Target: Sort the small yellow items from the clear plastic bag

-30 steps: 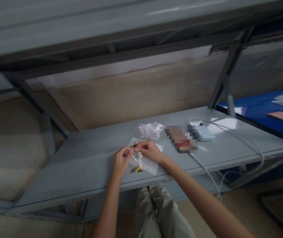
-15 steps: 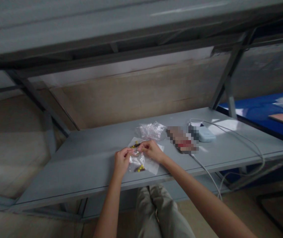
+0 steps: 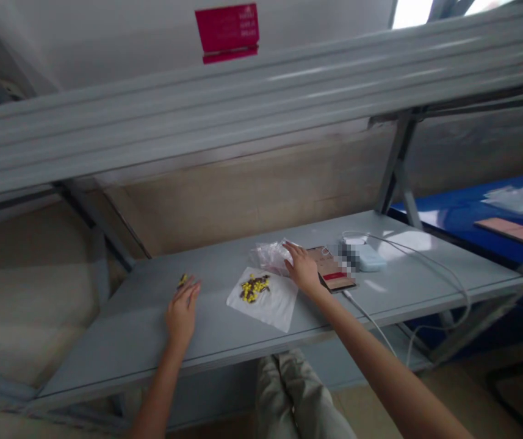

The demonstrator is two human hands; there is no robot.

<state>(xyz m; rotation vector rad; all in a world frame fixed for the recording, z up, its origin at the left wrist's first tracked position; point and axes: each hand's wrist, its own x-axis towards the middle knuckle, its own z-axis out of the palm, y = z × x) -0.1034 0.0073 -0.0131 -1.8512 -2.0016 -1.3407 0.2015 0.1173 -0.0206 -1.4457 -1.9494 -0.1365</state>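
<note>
My left hand (image 3: pixel 181 317) is over the left part of the table, its fingers stretched out and slightly apart. Just past its fingertips lies a small cluster of yellow and dark pieces (image 3: pixel 182 280); any wrapping around it is too fine to make out. My right hand (image 3: pixel 303 268) reaches to a heap of clear plastic bags (image 3: pixel 268 255), its fingers extended at the heap's right side. Between the hands, a white sheet (image 3: pixel 273 310) bears a loose pile of small yellow and dark brown pieces (image 3: pixel 254 288).
Right of the bags lies a phone (image 3: pixel 334 281) with a white cable (image 3: pixel 371 323), beside a pale blue device (image 3: pixel 370 258). A grey metal beam (image 3: pixel 243 116) crosses above the grey table (image 3: pixel 128 323). A blue surface (image 3: pixel 462 210) stands at the right.
My hands have parted from over the white sheet, where they held a clear bag. The left moved left, where a small cluster now lies; the right moved to the bag heap.
</note>
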